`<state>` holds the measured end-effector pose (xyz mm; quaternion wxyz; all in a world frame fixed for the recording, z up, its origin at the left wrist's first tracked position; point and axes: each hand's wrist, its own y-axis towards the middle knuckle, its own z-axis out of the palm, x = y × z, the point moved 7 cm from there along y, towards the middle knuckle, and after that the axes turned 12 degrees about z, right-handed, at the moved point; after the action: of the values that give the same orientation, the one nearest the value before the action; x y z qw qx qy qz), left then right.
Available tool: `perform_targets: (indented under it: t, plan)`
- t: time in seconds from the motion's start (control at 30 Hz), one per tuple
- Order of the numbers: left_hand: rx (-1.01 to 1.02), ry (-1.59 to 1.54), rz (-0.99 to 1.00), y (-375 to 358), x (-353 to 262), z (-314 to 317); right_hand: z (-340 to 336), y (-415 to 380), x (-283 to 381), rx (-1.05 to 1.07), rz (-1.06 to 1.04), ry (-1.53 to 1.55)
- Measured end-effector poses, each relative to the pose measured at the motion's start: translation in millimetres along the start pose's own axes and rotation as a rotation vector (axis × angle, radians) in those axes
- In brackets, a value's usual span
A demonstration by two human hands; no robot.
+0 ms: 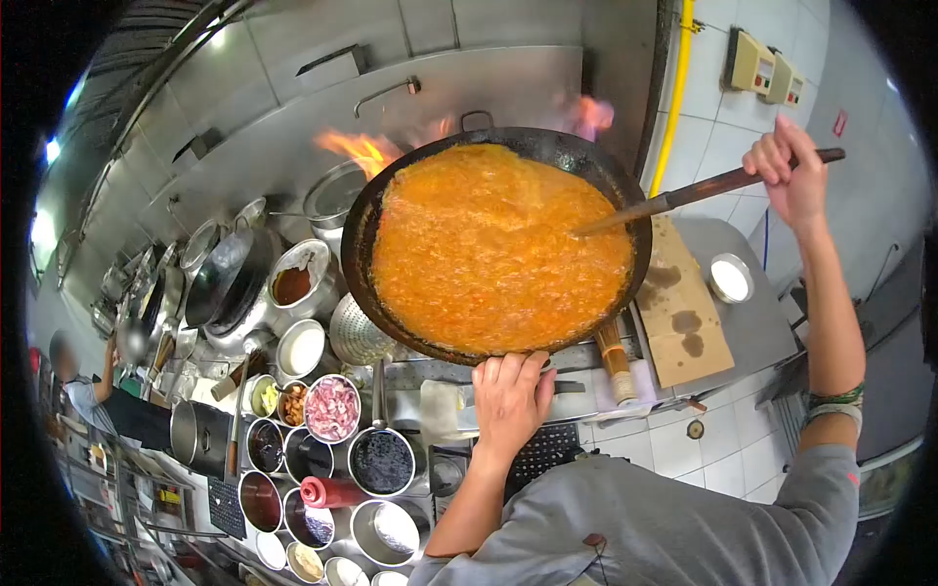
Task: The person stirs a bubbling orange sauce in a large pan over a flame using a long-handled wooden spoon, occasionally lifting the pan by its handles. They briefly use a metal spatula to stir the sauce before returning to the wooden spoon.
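Note:
A large black wok (354, 264) holds bubbling orange sauce (498, 244) with small bits in it. My left hand (511, 396) is closed over its near rim, fingers curled at the edge. Up on the right, my right hand (789, 174) is wrapped around the wooden handle of a long-handled cooking utensil (718, 186). Its metal shaft slants down leftward into the sauce, which hides the head. Flames (363, 151) rise behind the wok's far side.
Left of the wok are a perforated strainer (358, 330), a bowl of pink slices (332, 408), several seasoning pots and a red bottle (330, 492). Stained cardboard (699, 342) and a bamboo brush (614, 359) lie at right, near a metal bowl (731, 278). Another person (93, 396) stands far left.

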<state>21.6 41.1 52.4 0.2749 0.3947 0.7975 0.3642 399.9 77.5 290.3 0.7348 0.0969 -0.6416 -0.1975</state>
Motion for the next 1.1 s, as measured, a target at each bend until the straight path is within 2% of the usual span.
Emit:
perform_targets:
  t: [0.23,0.4,0.9,1.1]
  plan:
    - [0.024,0.01,-0.021,3.6,-1.8,0.3,-11.9,20.8,55.2,0.034,0.055,-0.011]
    - [0.042,0.026,-0.047,3.4,-4.8,2.9,-24.9,39.2,61.3,0.021,0.077,0.053]
    - [0.197,0.112,-0.104,11.3,-7.2,6.2,-28.3,80.1,-77.3,0.071,0.043,0.405]
    - [0.215,0.104,-0.097,16.9,-7.1,4.5,4.9,66.2,-139.1,0.02,0.017,0.556]
